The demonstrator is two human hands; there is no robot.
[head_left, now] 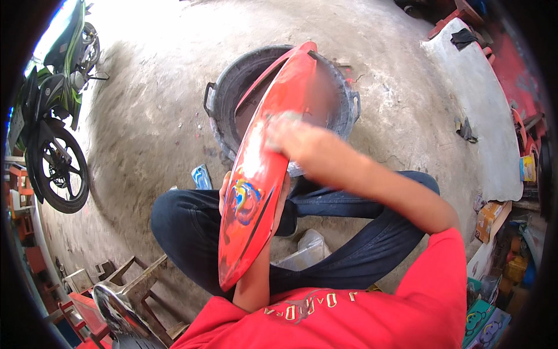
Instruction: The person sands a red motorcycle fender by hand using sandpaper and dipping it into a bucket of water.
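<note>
Motion blurs the right hand [292,138], midway along the red panel [258,161]; I cannot tell its grip. The left hand [282,202], mostly hidden, clasps the panel from beneath, its far end over the tub [220,119].

The person wears a red shirt [372,317] — it is well below the right fingers [276,139]. Its right sleeve [435,259] is short, so the forearm [375,177] is bare from near the elbow to these fingers. The chest print [331,301] has pale letters and a dark shape. Nearer to the fingers come the trousers [183,227] — dark blue, with creases.
</note>
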